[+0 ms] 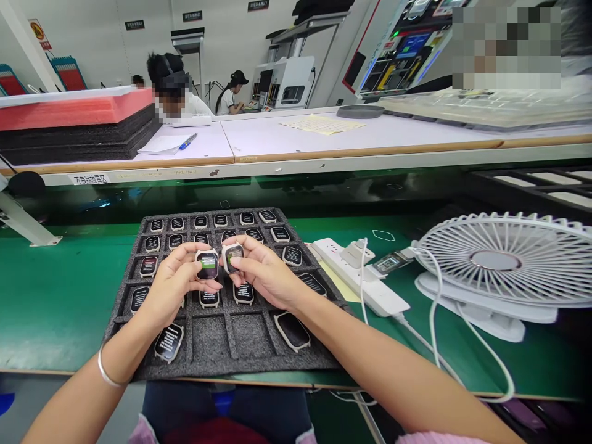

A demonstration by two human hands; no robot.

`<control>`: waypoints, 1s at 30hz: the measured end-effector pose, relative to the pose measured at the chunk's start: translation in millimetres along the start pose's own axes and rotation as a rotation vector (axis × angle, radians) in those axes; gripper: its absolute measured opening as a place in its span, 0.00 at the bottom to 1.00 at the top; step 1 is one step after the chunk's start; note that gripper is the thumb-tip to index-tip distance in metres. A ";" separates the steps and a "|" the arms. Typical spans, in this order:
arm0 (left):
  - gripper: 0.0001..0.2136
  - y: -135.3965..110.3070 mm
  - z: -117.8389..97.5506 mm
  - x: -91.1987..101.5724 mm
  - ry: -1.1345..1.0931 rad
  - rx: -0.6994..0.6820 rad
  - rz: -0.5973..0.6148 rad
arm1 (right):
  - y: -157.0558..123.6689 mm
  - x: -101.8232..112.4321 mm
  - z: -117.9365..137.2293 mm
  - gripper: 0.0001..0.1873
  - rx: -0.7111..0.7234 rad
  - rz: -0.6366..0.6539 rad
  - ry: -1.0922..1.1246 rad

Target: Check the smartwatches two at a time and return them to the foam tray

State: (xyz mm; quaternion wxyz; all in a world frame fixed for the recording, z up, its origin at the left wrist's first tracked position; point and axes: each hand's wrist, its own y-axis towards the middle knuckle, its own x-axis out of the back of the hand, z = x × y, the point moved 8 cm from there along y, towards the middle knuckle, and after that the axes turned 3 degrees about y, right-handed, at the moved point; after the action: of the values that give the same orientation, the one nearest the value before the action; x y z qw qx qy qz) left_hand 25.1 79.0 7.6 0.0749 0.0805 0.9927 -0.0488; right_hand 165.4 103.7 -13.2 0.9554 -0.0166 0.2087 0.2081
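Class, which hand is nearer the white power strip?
Right. The right hand sits over the foam tray, a little left of the power strip; the left hand is farther left, beyond the right hand.

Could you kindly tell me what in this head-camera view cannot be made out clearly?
Lettering on the smartwatch case in the left hand: too small to read.
Foam tray slots under the hands: hidden by the left hand and right hand.
Desk fan: cut off by the right edge.
Top right: obscured by a pixelated patch.
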 end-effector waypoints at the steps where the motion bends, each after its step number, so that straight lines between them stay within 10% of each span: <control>1: 0.17 -0.1 -0.4 -0.4 0.001 -0.001 0.002 | 0.1 0.4 -0.4 0.18 0.002 0.002 -0.003; 30: 0.17 -0.4 -1.0 2.4 0.062 -0.035 -0.017 | -1.3 -6.6 7.0 0.17 0.053 0.077 -0.050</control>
State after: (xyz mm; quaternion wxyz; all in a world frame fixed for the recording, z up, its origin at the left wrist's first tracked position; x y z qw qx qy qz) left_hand 22.5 79.1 8.3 0.0453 0.0721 0.9959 -0.0297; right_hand 163.2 100.8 -4.2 0.9518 0.0221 0.1906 0.2393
